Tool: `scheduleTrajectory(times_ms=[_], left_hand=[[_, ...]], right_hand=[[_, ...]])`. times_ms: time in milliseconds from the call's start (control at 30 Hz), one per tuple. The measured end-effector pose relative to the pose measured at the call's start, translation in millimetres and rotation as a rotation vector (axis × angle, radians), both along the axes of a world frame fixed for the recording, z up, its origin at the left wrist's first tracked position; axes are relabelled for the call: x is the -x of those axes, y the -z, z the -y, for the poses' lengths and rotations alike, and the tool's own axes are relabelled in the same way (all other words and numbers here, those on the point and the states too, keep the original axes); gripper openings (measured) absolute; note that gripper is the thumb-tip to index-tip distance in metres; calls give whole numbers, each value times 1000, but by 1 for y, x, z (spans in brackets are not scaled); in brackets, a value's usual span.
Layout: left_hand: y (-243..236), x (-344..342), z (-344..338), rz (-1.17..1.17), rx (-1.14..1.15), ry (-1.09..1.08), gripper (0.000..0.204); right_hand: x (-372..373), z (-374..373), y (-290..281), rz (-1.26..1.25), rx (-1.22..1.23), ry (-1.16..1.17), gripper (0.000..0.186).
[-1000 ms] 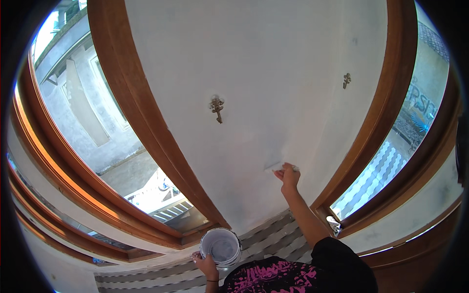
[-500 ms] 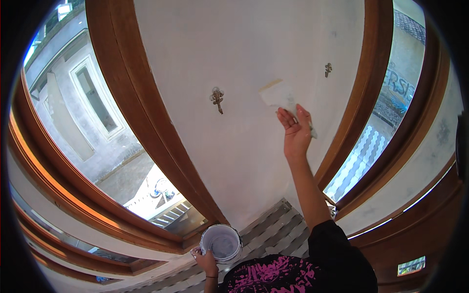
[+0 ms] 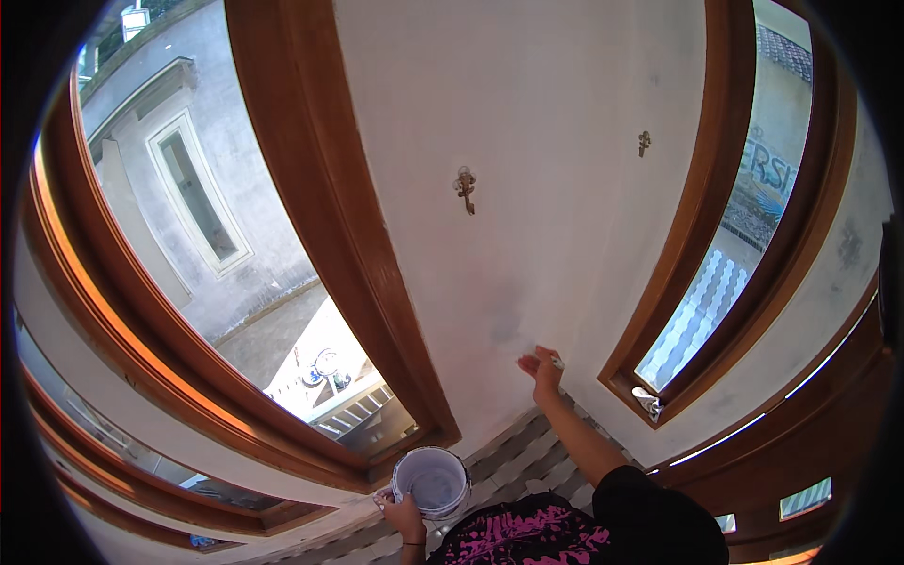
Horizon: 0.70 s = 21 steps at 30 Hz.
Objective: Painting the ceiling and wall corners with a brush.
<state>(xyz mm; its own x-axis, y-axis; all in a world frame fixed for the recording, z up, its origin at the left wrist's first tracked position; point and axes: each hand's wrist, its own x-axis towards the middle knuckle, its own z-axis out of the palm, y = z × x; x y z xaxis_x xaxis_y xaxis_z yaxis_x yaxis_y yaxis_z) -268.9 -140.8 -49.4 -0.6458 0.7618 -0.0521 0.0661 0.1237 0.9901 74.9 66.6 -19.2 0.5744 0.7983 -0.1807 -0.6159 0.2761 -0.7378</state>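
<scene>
My left hand (image 3: 404,518) is closed on the near left rim of a pale bucket (image 3: 460,471). Looking down into the bucket, I see a whitish coating on its inside. Low on the white wall (image 3: 556,122), my right hand (image 3: 542,370) is closed round a putty knife (image 3: 557,363). Only a small light bit of this tool shows by the fingers; its broad blade cannot be made out against the wall. Just above the hand, the wall has a greyish smudged patch.
Two ornate metal hooks (image 3: 465,191) are fixed to the wall. Brown wooden window frames (image 3: 311,141) stand on both sides, with a paved yard beyond the glass. Grey patterned floor tiles (image 3: 527,452) lie below. A small white object (image 3: 647,402) sits in the right frame's lower corner.
My right hand has moved from mid-wall down to the low part of the wall, taking the putty knife along. The view has shifted slightly left. My left hand still holds the bucket.
</scene>
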Motion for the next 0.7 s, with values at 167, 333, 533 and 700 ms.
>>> scheduleTrajectory(times_ms=[167,333,533,700], left_hand=[[4,11,0,20,-31,-5,36],[12,13,3,47,-50,36,38],[14,10,12,49,-21,24,39],[0,8,18,73,-3,-5,35]], right_hand=[[7,-1,-13,51,144,21,12],[28,-9,-145,196,-47,9,10],[38,18,-239,186,-213,-64,17],[42,29,-253,143,-570,-5,19]])
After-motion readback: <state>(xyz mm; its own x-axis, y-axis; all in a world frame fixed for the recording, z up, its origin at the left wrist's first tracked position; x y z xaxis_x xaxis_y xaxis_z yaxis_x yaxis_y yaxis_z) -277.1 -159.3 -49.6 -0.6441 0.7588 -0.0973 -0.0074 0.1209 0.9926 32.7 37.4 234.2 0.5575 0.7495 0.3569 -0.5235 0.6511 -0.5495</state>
